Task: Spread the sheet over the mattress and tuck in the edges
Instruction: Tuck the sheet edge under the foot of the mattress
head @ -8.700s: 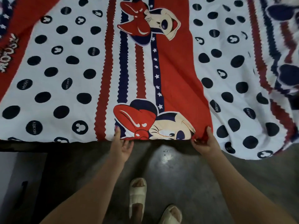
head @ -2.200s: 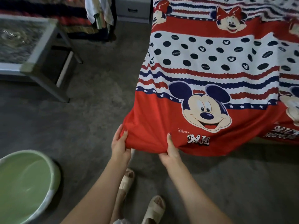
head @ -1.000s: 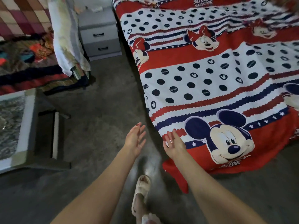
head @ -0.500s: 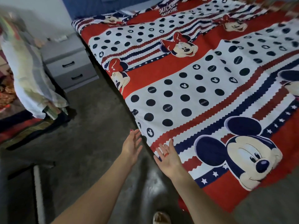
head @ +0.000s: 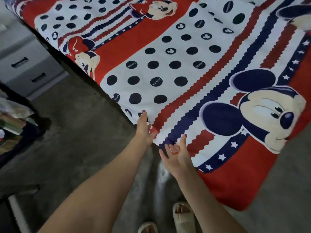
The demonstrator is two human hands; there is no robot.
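Observation:
A red, white and navy cartoon-print sheet (head: 176,68) lies spread over the mattress and hangs over its near side and corner. The mattress itself is hidden beneath it. My left hand (head: 144,127) reaches to the sheet's hanging side edge, fingertips touching the cloth, fingers apart. A little to the right, my right hand (head: 176,154) is palm up with fingers spread, just below the same edge by the navy zigzag stripe. Neither hand grips the cloth.
A grey drawer unit (head: 25,64) stands at the left beside the bed. Folded cloth and clutter (head: 13,121) lie at the far left. Bare grey floor (head: 75,132) runs between. My sandalled feet (head: 181,216) are at the bottom.
I let go of the red corner I held two seconds ago and stepped along the bed's side. Both open hands have moved up to the sheet's side edge.

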